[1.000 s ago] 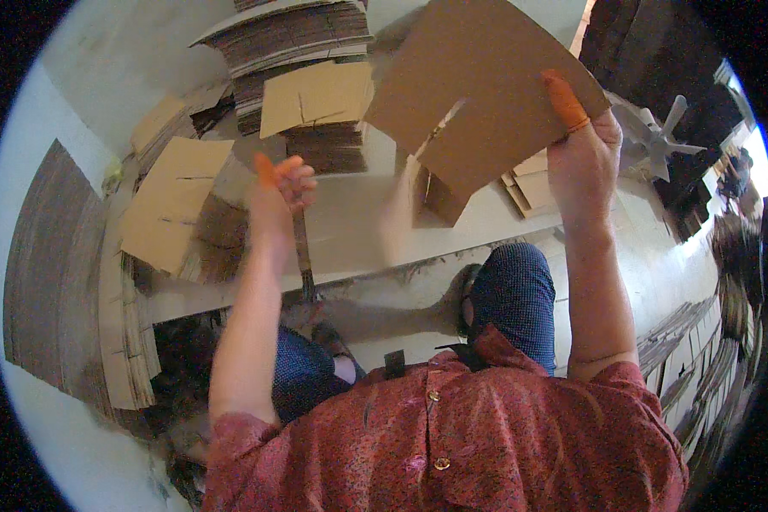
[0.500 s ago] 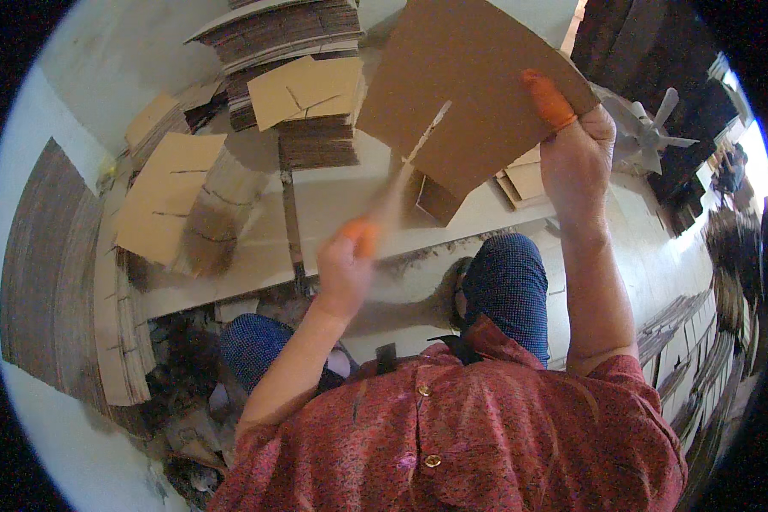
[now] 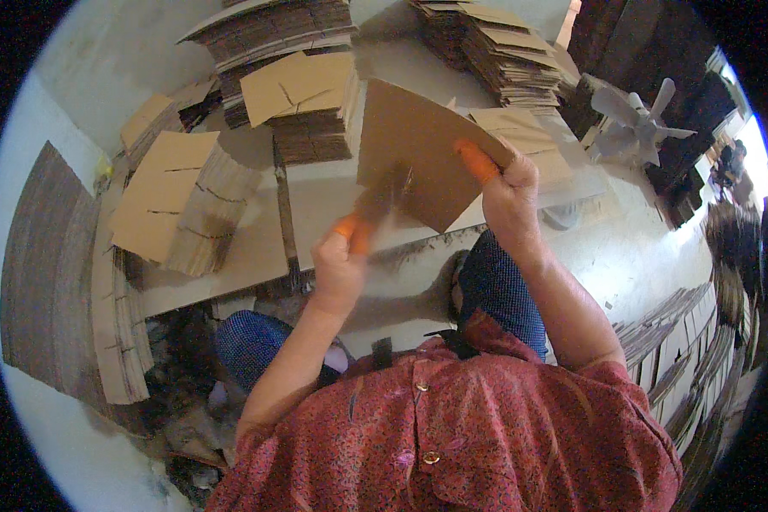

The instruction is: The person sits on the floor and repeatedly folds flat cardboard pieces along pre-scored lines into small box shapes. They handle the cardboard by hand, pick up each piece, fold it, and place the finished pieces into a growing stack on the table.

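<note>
My right hand (image 3: 510, 192) grips the right edge of a brown cardboard sheet (image 3: 431, 145), its orange-covered thumb flat on the face. The sheet is held tilted above the table's front edge. Left of it, my left hand (image 3: 340, 256) is closed, with orange covering on its fingers. A blurred brown smear runs from those fingers to a slit in the sheet's lower part, so what they pinch cannot be made out.
Slotted cardboard stacks stand on the low table (image 3: 256, 264): a left stack (image 3: 166, 192), a middle stack (image 3: 311, 102), and a back right stack (image 3: 512, 60). A white-bladed fan (image 3: 644, 124) is at the right. Sheets (image 3: 51, 273) lean on the left wall; more cardboard (image 3: 683, 341) lies lower right.
The cardboard sheet and my right hand have come down and to the left, nearer me. Stacks behind the sheet now show. My left hand stays in about the same place, blurred in both frames.
</note>
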A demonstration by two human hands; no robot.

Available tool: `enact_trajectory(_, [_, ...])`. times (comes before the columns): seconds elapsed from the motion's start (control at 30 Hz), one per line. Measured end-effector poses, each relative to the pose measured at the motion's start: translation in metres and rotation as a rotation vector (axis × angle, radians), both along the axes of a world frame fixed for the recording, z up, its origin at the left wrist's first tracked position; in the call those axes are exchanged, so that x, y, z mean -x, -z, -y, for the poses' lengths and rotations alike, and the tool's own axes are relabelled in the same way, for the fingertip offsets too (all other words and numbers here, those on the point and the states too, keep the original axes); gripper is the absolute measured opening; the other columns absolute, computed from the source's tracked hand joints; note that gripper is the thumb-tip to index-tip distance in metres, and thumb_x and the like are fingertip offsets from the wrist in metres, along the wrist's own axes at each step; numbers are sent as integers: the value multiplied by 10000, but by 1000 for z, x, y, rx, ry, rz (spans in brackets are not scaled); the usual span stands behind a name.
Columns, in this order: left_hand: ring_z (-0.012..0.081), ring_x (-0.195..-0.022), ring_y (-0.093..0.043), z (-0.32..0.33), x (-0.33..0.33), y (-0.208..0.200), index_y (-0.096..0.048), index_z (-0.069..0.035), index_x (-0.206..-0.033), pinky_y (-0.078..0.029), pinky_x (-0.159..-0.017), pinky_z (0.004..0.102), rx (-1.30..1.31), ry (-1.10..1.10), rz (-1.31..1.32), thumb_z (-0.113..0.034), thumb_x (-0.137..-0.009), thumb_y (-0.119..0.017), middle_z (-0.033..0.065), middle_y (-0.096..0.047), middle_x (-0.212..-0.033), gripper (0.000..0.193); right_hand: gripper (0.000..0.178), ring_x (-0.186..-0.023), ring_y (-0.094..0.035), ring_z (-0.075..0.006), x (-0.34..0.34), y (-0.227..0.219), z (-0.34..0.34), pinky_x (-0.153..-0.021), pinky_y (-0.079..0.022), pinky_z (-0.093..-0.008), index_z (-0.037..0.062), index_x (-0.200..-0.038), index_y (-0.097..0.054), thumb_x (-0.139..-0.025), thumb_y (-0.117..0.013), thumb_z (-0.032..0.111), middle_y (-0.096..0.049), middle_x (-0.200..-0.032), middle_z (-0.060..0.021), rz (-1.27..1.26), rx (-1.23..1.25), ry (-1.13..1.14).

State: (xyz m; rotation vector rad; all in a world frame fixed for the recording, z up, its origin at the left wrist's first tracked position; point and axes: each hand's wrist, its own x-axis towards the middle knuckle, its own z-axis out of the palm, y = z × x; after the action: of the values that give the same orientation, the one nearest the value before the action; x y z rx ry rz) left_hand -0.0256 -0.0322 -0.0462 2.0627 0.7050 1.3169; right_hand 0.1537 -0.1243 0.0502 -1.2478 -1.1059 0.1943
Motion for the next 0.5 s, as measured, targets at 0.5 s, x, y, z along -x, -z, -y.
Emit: enact_trajectory(0.5, [202, -980, -553, 3, -5, -6, -495, 24, -1164, -429, -833, 314, 372, 298, 30, -351, -902, -449, 115, -581, -1078, 459, 355, -879, -590, -296, 1, 43, 20, -744, -468, -355, 11, -1079, -557, -777, -655, 169, -604, -1014, -171, 491, 77, 245])
